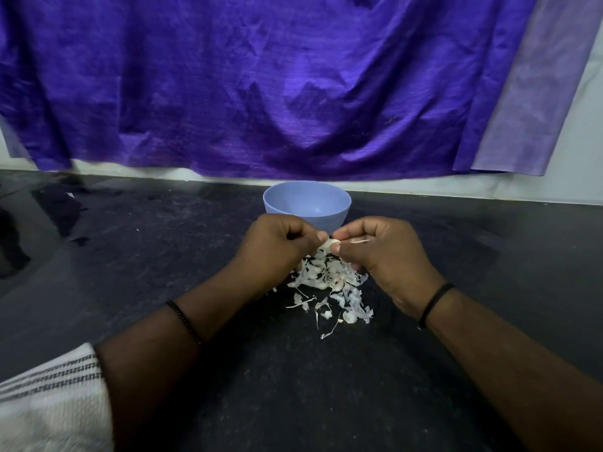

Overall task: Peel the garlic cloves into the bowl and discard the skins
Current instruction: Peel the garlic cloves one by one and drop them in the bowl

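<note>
A pale garlic clove (329,245) sits between both hands, just in front of the blue bowl (306,201). My left hand (277,249) pinches it from the left with curled fingers. My right hand (383,252) pinches it from the right, and a thin strip of skin (359,241) sticks out across its fingers. Below the hands lies a pile of white garlic skins (329,285) on the black counter, perhaps with cloves mixed in; I cannot tell. The bowl's inside looks bare where visible.
The dark speckled counter (163,256) stretches left and right of the pile. A purple cloth (261,86) hangs on the wall behind the bowl. A white striped sleeve (55,396) is at the lower left.
</note>
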